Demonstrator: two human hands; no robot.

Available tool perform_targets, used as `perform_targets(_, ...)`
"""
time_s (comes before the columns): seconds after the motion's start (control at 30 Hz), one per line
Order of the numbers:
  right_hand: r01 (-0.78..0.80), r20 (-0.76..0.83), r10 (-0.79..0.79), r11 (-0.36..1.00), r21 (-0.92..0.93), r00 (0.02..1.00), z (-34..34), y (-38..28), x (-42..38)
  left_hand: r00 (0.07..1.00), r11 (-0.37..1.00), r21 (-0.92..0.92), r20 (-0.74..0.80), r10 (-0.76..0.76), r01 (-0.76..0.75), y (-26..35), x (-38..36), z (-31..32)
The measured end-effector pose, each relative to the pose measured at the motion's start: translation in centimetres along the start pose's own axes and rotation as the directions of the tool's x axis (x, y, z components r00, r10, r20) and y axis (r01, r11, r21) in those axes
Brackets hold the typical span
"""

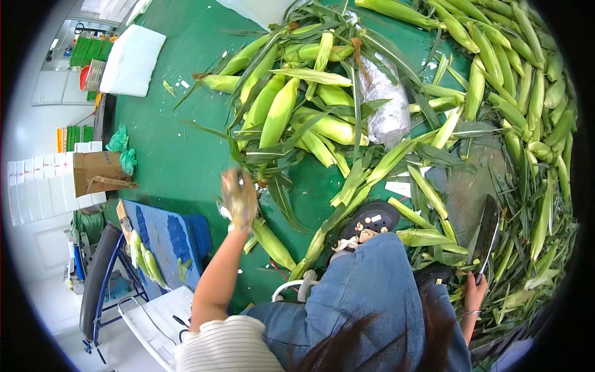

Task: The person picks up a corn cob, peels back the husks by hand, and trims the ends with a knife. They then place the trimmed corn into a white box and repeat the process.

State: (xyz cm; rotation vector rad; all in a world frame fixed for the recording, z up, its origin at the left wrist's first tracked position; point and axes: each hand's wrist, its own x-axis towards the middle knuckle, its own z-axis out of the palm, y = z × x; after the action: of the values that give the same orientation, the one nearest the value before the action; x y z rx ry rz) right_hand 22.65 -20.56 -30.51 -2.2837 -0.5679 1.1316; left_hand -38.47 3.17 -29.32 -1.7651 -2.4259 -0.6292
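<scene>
My left hand (pixel 239 199), in a thin, pale glove and smeared by motion, is over the green floor with its fingers stretched out; nothing shows in it. Just beyond it lies a heap of green corn ears (pixel 279 111) in their husks, some with long leaves. Below the hand is a single corn ear (pixel 274 244). On the right, my right hand (pixel 475 291) is closed round the handle of a broad-bladed knife (pixel 485 232). The dark blade points away from me, above loose husks and leaves (pixel 496 180).
A large pile of corn (pixel 527 80) curves along the right side. A plastic-wrapped bundle (pixel 382 99) lies among the leaves. To the left are a blue container (pixel 167 242), a white foam box (pixel 133 61) and a cardboard box (pixel 96 170). My shoe (pixel 372 220) rests beside stalks.
</scene>
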Motion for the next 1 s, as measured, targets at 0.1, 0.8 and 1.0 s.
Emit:
perform_targets(0.1,0.131,-0.006,-0.137,0.955,-0.267,0.991,-1.5,1.3,0.3,0.959,0.966,-0.042,-0.136,0.249,-0.257,4.5,8.9,2.1)
perform_targets(0.8,0.539,-0.547,-0.432,0.842,0.042,0.717,-2.0,-12.5,-3.6,-0.151,0.569,-0.742,0.646,0.748,-0.355,32.5,-8.5,15.3)
perform_targets(1.0,0.47,-0.381,-0.438,0.883,-0.012,0.814,1.6,-5.2,1.4,-0.083,0.728,-0.654,0.752,0.653,-0.205,33.3,-8.5,15.1)
